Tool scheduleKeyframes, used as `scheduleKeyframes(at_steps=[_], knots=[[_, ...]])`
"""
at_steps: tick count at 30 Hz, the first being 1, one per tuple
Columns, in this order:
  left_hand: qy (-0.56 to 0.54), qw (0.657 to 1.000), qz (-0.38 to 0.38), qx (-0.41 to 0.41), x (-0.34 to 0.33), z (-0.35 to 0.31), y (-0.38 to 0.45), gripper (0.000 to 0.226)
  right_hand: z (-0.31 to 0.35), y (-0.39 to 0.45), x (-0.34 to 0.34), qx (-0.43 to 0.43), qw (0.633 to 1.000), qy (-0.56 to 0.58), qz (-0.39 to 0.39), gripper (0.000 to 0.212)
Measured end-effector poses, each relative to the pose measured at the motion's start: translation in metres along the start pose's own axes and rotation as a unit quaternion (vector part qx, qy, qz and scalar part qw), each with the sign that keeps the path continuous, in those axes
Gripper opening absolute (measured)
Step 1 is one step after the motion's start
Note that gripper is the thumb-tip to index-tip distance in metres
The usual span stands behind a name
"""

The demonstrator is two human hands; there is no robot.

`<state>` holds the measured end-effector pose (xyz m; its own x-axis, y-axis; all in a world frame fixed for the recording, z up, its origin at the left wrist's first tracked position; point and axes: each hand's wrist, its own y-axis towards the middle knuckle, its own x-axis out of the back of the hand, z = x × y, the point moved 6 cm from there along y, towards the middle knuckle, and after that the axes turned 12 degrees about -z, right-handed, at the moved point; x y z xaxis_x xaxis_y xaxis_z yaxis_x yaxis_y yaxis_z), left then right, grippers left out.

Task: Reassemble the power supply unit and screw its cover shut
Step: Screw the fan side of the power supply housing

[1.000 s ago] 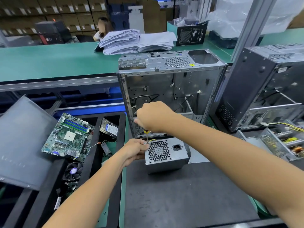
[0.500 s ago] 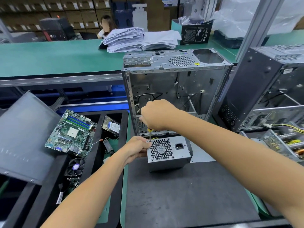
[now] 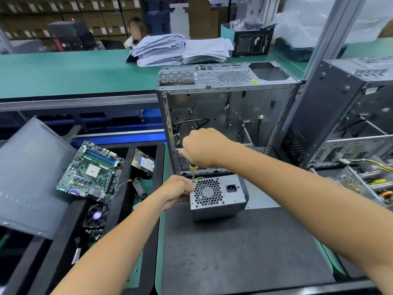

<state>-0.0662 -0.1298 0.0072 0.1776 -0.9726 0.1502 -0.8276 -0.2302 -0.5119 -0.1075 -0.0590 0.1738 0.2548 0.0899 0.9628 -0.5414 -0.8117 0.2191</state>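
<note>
A grey power supply unit (image 3: 219, 196) stands on the black mat (image 3: 244, 252), its fan grille and power socket facing up towards me. My left hand (image 3: 177, 190) grips its upper left corner. My right hand (image 3: 204, 146) is curled round the handle of a yellow-and-black screwdriver (image 3: 192, 170), held upright with its tip at that same corner, right beside my left fingers. The screw itself is too small to make out.
An open, stripped computer case (image 3: 225, 116) stands just behind the unit. A second dark case (image 3: 340, 111) and loose parts sit at the right. At the left lie a motherboard (image 3: 93, 169), a hard drive (image 3: 143, 161), a fan (image 3: 95, 216) and a grey side panel (image 3: 29, 177).
Both hands stay at the unit's upper left corner with the screwdriver upright. The view has shifted a little; nothing else visibly moved.
</note>
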Motion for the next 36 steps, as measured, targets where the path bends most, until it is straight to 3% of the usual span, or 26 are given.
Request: scheduleKeyframes(at_steps=[3,7,12,15,18,20,24,26,28,30,33,36], knots=[[-0.001,1.0,-0.001,-0.002,0.0,0.0,0.0,0.028,-0.006,-0.001,-0.001,-0.011,0.999,-0.003,0.032,0.043],[0.003,1.0,-0.003,-0.002,0.001,0.001,0.001,0.023,-0.003,-0.005,-0.002,-0.009,0.983,0.135,0.122,0.011],[0.006,1.0,-0.002,-0.004,0.0,0.001,0.002,0.027,0.005,0.003,0.0,0.015,0.994,0.098,0.056,0.004],[0.005,1.0,-0.008,-0.005,0.001,0.002,0.002,0.028,0.002,0.005,-0.003,-0.017,0.998,0.059,0.034,0.035],[0.012,1.0,-0.007,-0.005,0.0,0.002,0.002,0.027,-0.005,0.006,0.0,-0.022,1.0,0.015,0.016,0.044],[0.013,1.0,-0.004,-0.006,0.0,0.002,0.001,0.025,-0.006,0.003,-0.001,-0.022,0.998,0.034,0.051,0.041],[0.002,1.0,-0.006,-0.003,0.0,0.001,0.002,0.027,0.004,-0.001,-0.003,0.006,0.986,0.122,0.113,0.008],[0.003,1.0,-0.004,-0.004,0.0,0.002,0.002,0.028,0.006,0.001,-0.001,0.013,0.992,0.099,0.076,0.007],[0.008,1.0,-0.003,-0.006,-0.001,0.001,0.003,0.028,0.004,0.003,0.002,-0.006,0.996,0.081,0.034,0.029],[0.016,1.0,-0.004,-0.009,0.0,0.001,0.004,0.025,0.003,0.003,-0.002,-0.025,0.997,0.067,0.027,0.037],[0.018,1.0,-0.004,-0.005,0.001,0.002,0.006,0.02,0.001,0.004,-0.006,-0.035,0.999,0.031,0.026,0.035],[0.013,1.0,-0.006,-0.003,0.001,0.002,0.006,0.018,-0.002,0.002,-0.008,-0.034,0.993,0.08,0.084,0.023]])
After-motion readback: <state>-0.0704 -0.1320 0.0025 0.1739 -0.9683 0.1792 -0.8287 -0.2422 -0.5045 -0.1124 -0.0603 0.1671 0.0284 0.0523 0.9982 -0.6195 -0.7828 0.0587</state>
